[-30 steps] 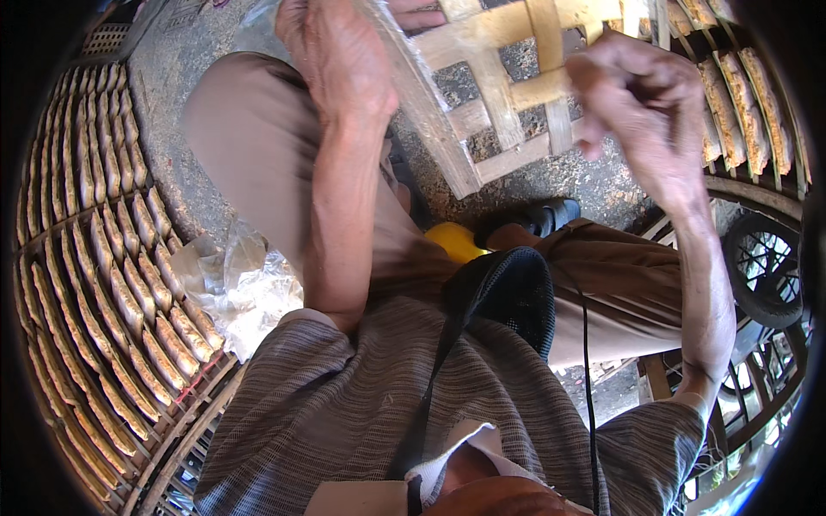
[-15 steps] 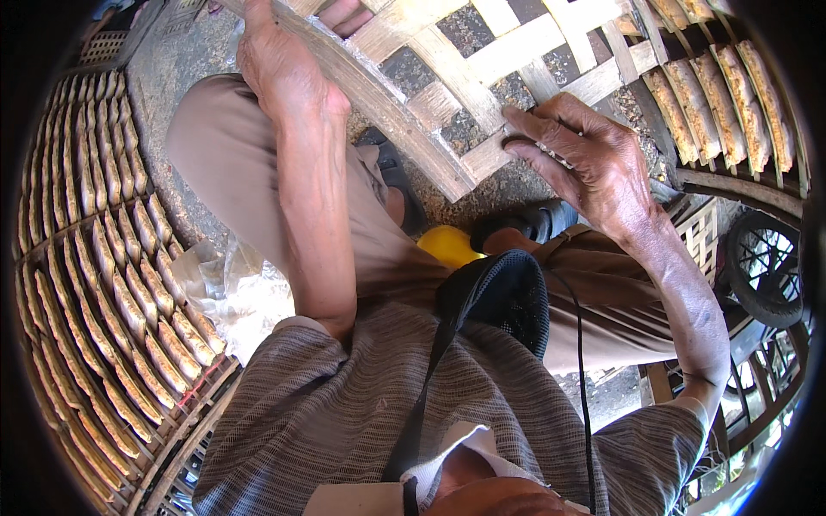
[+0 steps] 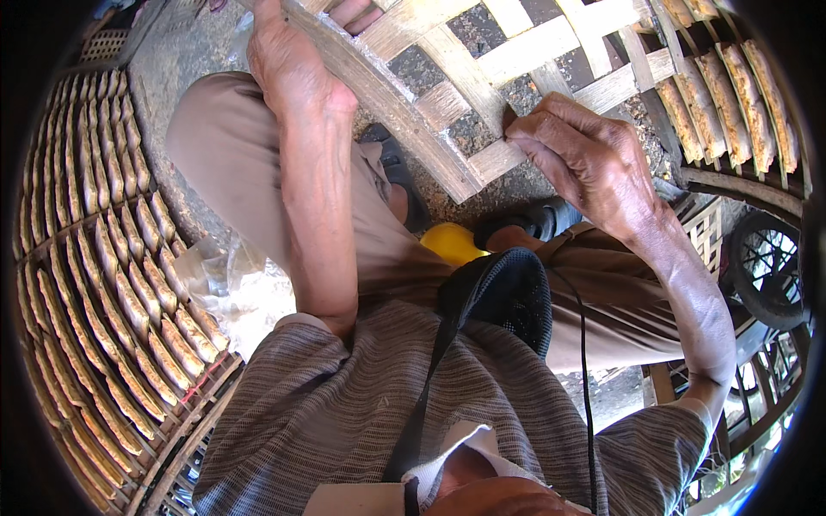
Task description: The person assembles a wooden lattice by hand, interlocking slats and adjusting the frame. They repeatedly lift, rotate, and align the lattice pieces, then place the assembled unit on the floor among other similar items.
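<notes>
A woven bamboo lattice panel with a wooden edge bar lies tilted across the top of the view, its near corner pointing toward me. My left hand grips the bar at the upper left, and fingertips show through the weave on its other side. At the near end of the panel, my right hand has thumb and fingers pinched together on a flat bamboo strip close to the corner. The panel's far part runs out of view.
Racks of long pale strips with browned edges stand at my left; a similar rack is at upper right. A clear plastic bag lies beside my knee. A yellow round object sits between my feet. A black wheel stands at right.
The panel and my left hand have shifted slightly to the right. My right thumb and fingers, spread a little before, are now closed together at the strip.
</notes>
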A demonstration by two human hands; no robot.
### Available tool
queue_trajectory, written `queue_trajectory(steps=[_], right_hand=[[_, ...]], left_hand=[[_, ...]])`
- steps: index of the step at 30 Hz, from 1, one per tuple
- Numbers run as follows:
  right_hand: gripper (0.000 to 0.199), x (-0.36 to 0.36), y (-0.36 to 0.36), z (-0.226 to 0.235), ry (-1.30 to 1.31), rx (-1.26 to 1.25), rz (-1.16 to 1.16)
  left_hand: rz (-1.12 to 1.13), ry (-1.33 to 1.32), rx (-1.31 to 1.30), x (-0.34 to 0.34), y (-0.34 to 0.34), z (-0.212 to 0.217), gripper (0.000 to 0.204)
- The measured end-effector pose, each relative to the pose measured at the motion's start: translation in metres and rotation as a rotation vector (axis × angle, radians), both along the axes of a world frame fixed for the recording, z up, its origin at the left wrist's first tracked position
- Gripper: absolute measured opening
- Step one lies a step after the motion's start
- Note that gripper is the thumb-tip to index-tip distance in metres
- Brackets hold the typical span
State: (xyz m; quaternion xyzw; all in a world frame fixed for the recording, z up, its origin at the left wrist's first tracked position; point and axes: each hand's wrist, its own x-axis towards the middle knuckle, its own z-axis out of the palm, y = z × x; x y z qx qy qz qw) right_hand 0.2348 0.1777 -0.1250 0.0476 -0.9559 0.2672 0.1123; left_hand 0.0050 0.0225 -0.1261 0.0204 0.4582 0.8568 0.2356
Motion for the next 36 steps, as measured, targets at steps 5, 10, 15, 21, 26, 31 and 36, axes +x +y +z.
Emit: queue_trajectory(steps=[5, 10, 15, 21, 26, 31, 36], right_hand=[[0.012, 0.006, 0.007, -0.020, 0.038, 0.399, -0.057], [0.007, 0.001, 0.034, 0.019, 0.067, 0.013, -0.404], [0.031, 0.033, 0.063, 0.038, -0.393, 0.127, -0.165], [0.044, 0.021, 0.039, 0.025, -0.043, 0.096, -0.129], [0.014, 0.017, 0.035, 0.021, 0.098, 0.478, 0.107], [0.056, 0.018, 0.043, 0.028, 0.051, 0.156, -0.212], [0.034, 0.011, 0.073, 0.040, -0.274, -0.774, -0.729]], left_hand=[[0.086, 0.187, -0.024, 0.000, -0.002, -0.004, 0.062], [0.218, 0.291, -0.197, 0.008, -0.003, 0.007, 0.060], [0.265, 0.249, -0.146, 0.003, -0.012, 0.008, 0.061], [0.285, 0.224, -0.140, -0.004, -0.007, 0.002, 0.062], [0.314, 0.195, -0.178, -0.003, -0.008, 0.007, 0.062], [0.288, 0.117, -0.112, -0.010, -0.009, 0.000, 0.063], [0.273, 0.131, -0.100, 0.002, 0.000, 0.010, 0.067]])
